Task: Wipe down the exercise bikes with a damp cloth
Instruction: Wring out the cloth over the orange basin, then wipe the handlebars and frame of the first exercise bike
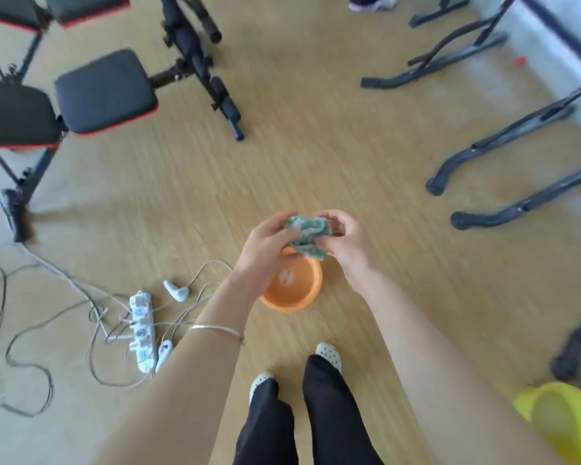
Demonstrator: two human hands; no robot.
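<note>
A crumpled green-grey cloth [306, 234] is bunched between both hands, above an orange basin [296, 286] standing on the wooden floor. My left hand [269, 250] grips the cloth's left side and my right hand [344, 245] grips its right side. Black exercise equipment with padded seats trimmed in red [104, 92] stands at the upper left. Black metal frame legs [503, 142] of other machines reach in from the right.
A white power strip [142, 330] with tangled grey cables [47, 327] and plugs lies on the floor to the left. A yellow basin [564, 421] sits at the bottom right. My feet in white shoes [329, 352] stand just behind the orange basin. Another person's shoe [371, 3] shows at the top.
</note>
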